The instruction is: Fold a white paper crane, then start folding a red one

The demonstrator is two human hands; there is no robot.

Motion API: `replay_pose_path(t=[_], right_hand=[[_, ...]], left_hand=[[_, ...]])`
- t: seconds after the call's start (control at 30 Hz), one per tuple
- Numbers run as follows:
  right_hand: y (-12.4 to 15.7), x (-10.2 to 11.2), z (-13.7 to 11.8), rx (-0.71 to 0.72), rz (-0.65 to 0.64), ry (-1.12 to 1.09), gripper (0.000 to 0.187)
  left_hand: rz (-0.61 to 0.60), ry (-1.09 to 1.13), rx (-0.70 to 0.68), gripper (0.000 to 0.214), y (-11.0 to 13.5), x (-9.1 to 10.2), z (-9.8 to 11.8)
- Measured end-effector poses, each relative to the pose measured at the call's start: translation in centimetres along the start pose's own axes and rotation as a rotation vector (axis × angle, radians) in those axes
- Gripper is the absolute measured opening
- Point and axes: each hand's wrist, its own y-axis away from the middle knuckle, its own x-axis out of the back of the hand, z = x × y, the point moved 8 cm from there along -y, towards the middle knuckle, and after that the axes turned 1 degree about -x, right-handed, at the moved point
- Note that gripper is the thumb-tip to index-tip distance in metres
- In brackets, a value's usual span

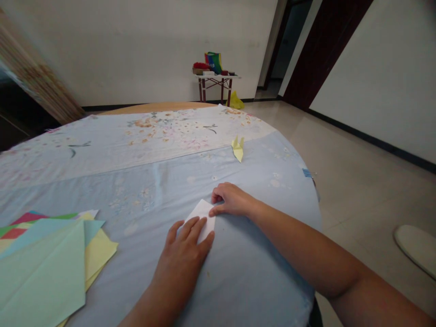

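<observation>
A small folded piece of white paper [201, 210] lies on the blue part of the tablecloth, its pointed end facing away from me. My left hand [186, 247] rests over its near left part, fingers spread and pressing it down. At the paper's right edge is my right hand [230, 200], with fingers curled and the thumb touching the sheet; the fingertips are partly hidden. Farther off, a folded pale yellow paper figure [238, 149] with two upright points stands on the cloth.
A stack of coloured paper sheets [44, 268], pale green on top, lies at the left. The round table wears a flowered tablecloth [163, 177], with a blue clip [307, 173] at its right edge. A small side table [218, 76] holding several items stands by the wall.
</observation>
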Motion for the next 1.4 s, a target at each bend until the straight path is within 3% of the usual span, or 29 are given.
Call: replay_pose_path(t=[0.23,0.4,0.43,0.57,0.63,0.7,0.8,0.97,1.13,1.4], right_hand=[[0.1,-0.2,0.2,-0.001,0.0,0.0,0.039],[-0.1,-0.2,0.0,-0.026,-0.018,0.025,0.039],[-0.1,-0.2,0.0,-0.036,-0.027,0.035,0.039],[-0.2,-0.1,-0.2,-0.066,-0.057,0.067,0.039],[-0.2,-0.2,-0.5,-0.071,-0.075,0.076,0.037],[-0.2,-0.3,-0.9,-0.063,-0.094,0.086,0.035],[-0.1,-0.6,-2.1,-0.011,-0.09,0.111,0.035],[-0.2,-1.2,-3.7,0.085,-0.052,0.128,0.034],[-0.6,-1.3,-4.2,0.196,-0.014,0.174,0.037],[-0.2,-1.1,-3.8,0.239,0.046,0.116,0.039]], left_hand=[[-0.153,-0.015,-0.056,0.034,1.7,-0.9,2.1],[-0.277,0.128,-0.041,0.02,1.9,0.5,2.0],[-0.274,0.184,-0.025,0.021,1.8,1.0,1.4],[0.012,0.226,0.214,0.034,1.0,3.1,-3.4],[0.055,0.191,0.32,0.04,0.9,2.5,-5.4],[0.022,0.174,0.37,0.042,0.8,1.3,-6.3],[0.0,0.193,0.357,0.043,0.5,0.0,-6.1],[-0.012,0.255,0.338,0.045,0.4,-0.5,-5.9],[-0.111,0.397,0.205,0.047,0.7,-1.5,-6.8],[-0.167,0.523,0.148,0.032,1.1,0.9,-6.1]])
